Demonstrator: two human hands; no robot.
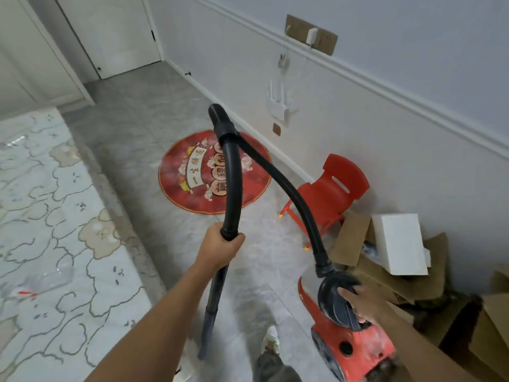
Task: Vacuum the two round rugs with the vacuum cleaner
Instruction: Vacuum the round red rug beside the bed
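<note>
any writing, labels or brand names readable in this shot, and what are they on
round red rug, cream banner: Chinese characters, apparently "一生顺遂"; the reading is unsure, since they sit at an angle.
The same rug, row of round coin shapes: one character on each, partly behind the black hose, too hidden and blurred to read.
red vacuum cleaner: no readable brand or label.
white box and cardboard boxes: no visible text.
</note>
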